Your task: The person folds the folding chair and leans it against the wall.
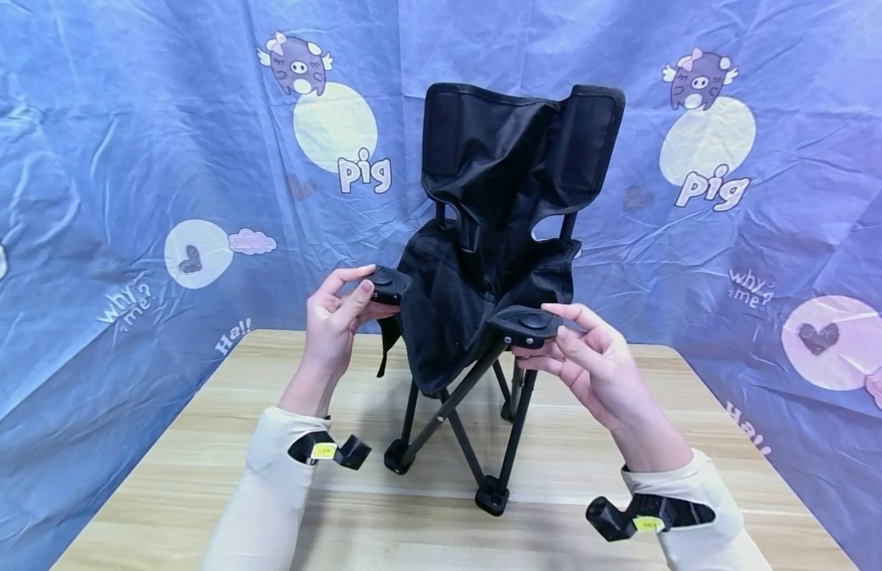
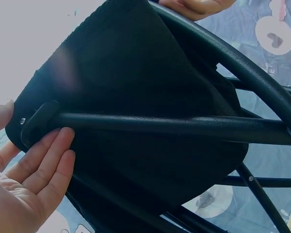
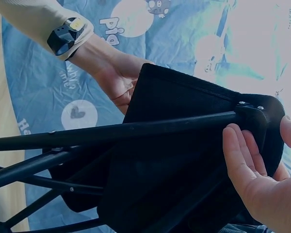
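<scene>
A small black folding camp chair stands unfolded on the table, its fabric back upright and its crossed legs spread. My left hand pinches the front end of the left armrest between thumb and fingers. On the other side, my right hand grips the front end of the right armrest, thumb at the edge and fingers beneath. From below, the left wrist view shows fingers by a dark tube under the fabric. Fingers also lie beside a tube in the right wrist view.
The chair's black plastic feet rest on a light wood table. A blue curtain printed with pigs and hearts hangs behind and at both sides. A strap dangles at the chair's left. Cameras sit on both wrists.
</scene>
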Demonstrator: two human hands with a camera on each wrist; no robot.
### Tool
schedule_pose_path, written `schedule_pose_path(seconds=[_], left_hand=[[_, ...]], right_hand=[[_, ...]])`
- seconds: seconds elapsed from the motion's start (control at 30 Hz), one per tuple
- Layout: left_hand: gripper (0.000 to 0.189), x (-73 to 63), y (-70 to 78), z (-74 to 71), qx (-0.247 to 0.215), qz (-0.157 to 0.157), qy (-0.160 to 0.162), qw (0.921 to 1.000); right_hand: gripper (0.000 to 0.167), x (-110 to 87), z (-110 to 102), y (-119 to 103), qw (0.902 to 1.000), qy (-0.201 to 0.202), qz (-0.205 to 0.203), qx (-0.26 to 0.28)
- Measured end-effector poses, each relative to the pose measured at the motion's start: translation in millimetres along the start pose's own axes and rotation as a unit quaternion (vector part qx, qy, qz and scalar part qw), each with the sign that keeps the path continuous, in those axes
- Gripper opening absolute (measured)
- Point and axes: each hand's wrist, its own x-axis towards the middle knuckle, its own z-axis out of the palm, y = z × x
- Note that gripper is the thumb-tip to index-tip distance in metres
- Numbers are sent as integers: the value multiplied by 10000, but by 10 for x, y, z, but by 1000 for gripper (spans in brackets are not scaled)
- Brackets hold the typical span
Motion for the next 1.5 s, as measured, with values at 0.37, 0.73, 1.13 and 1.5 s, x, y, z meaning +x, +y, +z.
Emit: schedule_pose_path(seconds=[0.37, 0.73, 1.13, 1.5], left_hand=[[19, 7, 0, 58, 54, -31, -26, 10000], [24, 12, 2, 143, 117, -28, -75, 9999], [15, 18, 2, 263, 8, 33, -170, 9998], [33, 10, -10, 360, -68, 127, -291, 9995]], right_hand=[[30, 17, 12, -18, 9999, 56, 49, -147], [27, 32, 23, -46, 9996, 183, 64, -216], [27, 73, 37, -48, 9994, 225, 24, -258], [26, 122, 82, -58, 9987, 238, 58, -444]])
